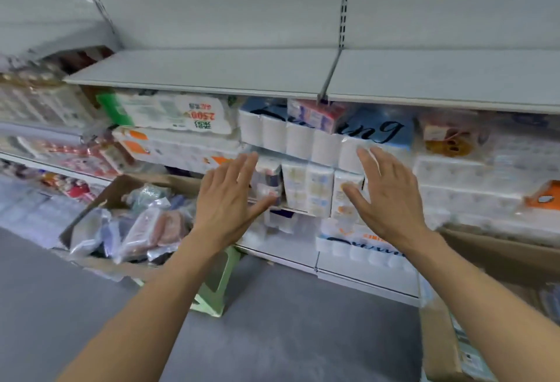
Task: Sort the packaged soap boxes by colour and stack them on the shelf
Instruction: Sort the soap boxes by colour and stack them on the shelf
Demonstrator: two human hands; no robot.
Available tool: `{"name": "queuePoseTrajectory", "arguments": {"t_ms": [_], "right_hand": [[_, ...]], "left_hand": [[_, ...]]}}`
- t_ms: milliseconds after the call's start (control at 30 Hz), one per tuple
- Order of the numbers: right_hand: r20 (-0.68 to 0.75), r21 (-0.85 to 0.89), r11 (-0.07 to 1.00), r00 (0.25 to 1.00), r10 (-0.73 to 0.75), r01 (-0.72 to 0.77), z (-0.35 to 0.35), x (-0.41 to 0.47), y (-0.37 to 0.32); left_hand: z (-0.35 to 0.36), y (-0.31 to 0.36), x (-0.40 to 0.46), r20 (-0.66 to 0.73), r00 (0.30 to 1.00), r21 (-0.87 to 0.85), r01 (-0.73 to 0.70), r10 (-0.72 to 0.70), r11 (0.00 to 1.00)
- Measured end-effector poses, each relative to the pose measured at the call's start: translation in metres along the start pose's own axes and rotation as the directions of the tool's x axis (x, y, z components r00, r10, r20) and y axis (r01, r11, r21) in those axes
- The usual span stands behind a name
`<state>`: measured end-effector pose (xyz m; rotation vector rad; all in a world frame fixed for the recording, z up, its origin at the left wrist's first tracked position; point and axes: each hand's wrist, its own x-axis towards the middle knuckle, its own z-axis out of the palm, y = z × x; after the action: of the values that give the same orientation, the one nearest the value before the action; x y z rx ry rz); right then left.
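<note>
Grey shelf (212, 72) sits above both empty, spread hands (225, 199) (385, 196).

Lighting: bright, even, cool white; source not in view, seemingly overhead. Shadows: soft, deepest under the empty grey shelf (212, 74), where the top of the stocked row darkens. Glare: pale sheen on the plastic wrap of the tissue packs (324, 136) and on the bagged goods in the cardboard box (121, 187).

Sharpness: low throughout. Motion smear heaviest at left edge and far right; printed labels mostly unreadable. Left hand (230, 199) and right hand (385, 193) soft-edged, fingertips smeared.

Distortion: strong wide-angle bowing; shelf edges and slotted uprights (344, 2) lean and curve toward the corners. Floor (288, 321) flat grey, little texture.
</note>
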<state>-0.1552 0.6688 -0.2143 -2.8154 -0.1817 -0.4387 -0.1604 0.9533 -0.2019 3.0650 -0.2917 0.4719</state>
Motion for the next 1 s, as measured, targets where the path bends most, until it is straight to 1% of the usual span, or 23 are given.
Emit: {"name": "queuePoseTrajectory", "arguments": {"t_ms": [100,167,333,433,500,667,767,867,1000], "right_hand": [[0.013,0.058,0.998,1.0,-0.001,0.0,0.028,0.015,-0.069],[0.034,0.083,0.996,0.999,-0.02,0.017,0.045,0.025,-0.11],[0.144,0.156,0.987,0.988,-0.051,0.028,0.089,0.056,-0.189],[0.184,0.17,0.985,0.981,-0.065,0.034,0.119,0.08,-0.222],[0.188,0.184,0.982,0.979,-0.081,0.046,0.14,0.098,-0.241],[0.25,0.234,0.971,0.962,-0.109,0.049,0.203,0.156,-0.288],[0.297,0.261,0.965,0.948,-0.117,0.037,0.244,0.192,-0.317],[0.377,0.269,0.963,0.918,-0.12,0.015,0.281,0.22,-0.343],[0.462,0.254,0.967,0.88,-0.114,-0.008,0.325,0.24,-0.375]], "left_hand": [[-0.003,-0.073,-0.008,0.046,0.999,0.009,0.01,-0.01,1.0],[-0.001,-0.113,-0.014,0.077,0.996,-0.006,0.04,-0.04,0.999],[0.018,-0.199,-0.027,0.127,0.987,-0.028,0.101,-0.097,0.994],[0.035,-0.247,-0.026,0.123,0.985,-0.058,0.129,-0.121,0.99],[0.047,-0.28,-0.022,0.136,0.977,-0.059,0.173,-0.164,0.983],[0.091,-0.366,0.005,0.227,0.935,-0.069,0.295,-0.273,0.953],[0.12,-0.415,0.026,0.303,0.904,-0.081,0.338,-0.3,0.938],[0.144,-0.461,0.045,0.334,0.885,-0.073,0.368,-0.325,0.927],[0.174,-0.512,0.059,0.408,0.833,-0.088,0.443,-0.373,0.892]]}}
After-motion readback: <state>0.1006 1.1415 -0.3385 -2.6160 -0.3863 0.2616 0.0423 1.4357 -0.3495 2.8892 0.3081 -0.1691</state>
